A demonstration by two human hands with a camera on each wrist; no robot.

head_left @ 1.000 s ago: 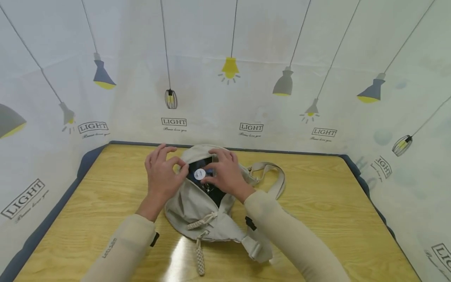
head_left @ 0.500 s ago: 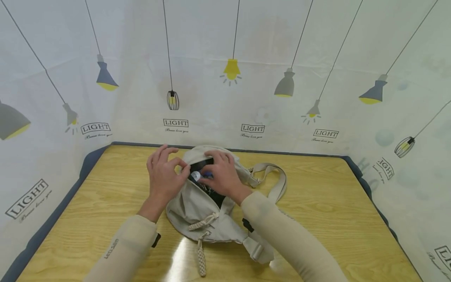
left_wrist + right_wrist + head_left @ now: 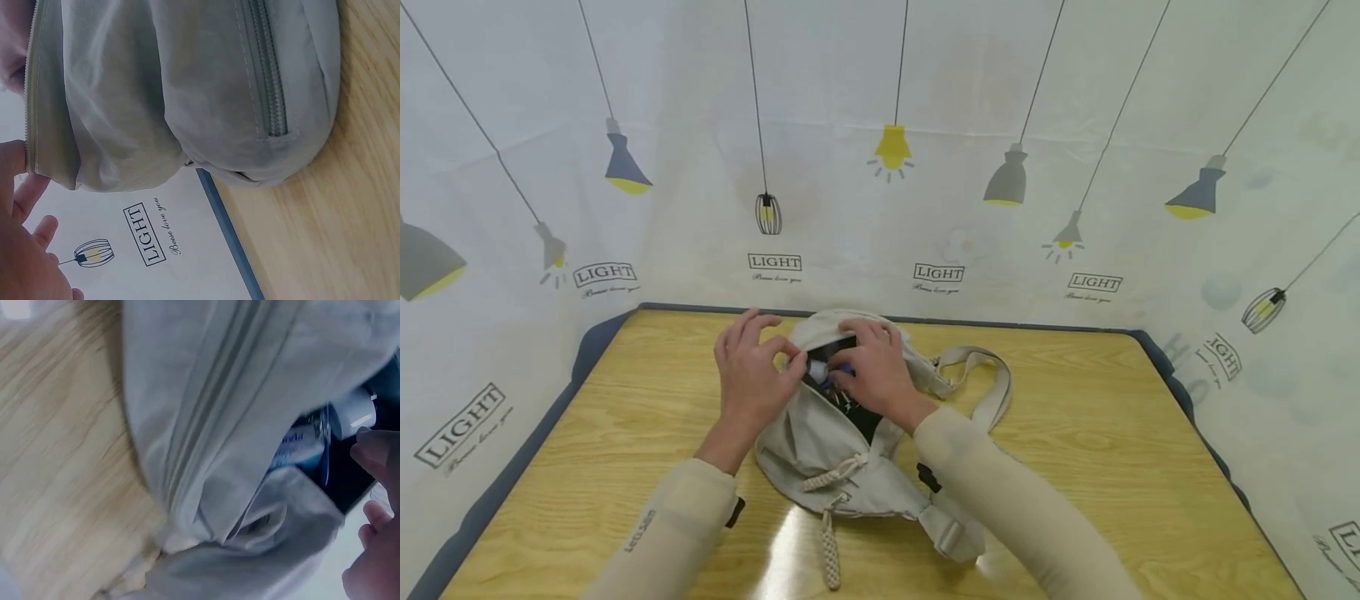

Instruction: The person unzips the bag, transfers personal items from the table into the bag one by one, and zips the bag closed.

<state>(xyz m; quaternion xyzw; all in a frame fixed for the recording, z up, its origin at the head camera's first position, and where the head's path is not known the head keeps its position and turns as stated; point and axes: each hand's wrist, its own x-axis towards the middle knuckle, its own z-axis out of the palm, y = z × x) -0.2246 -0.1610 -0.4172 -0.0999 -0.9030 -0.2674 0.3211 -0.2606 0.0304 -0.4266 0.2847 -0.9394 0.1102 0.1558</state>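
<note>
A light grey sling bag [image 3: 808, 446] lies on the table, its zipped opening spread wide over a dark inside. My left hand [image 3: 752, 371] pinches the zip edge of that opening between thumb and forefinger, as the left wrist view also shows. My right hand [image 3: 876, 371] reaches into the opening with thumb and fingers bent about a bottle [image 3: 353, 414] with a white cap. A blue and white label [image 3: 297, 449] shows beside the cap in the right wrist view; the lower part is hidden by the bag's fabric. Dark contents beneath cannot be made out.
The wooden table [image 3: 1112, 450] has a dark blue edge and pale walls printed with lamps behind it. To the bag's right curls its strap [image 3: 996, 383]. A braided zip pull [image 3: 830, 550] hangs toward the near side.
My right hand has lowered slightly into the bag, and the bottle's white end has tipped and sunk left, deeper into the opening. My left hand keeps its pinch on the edge.
</note>
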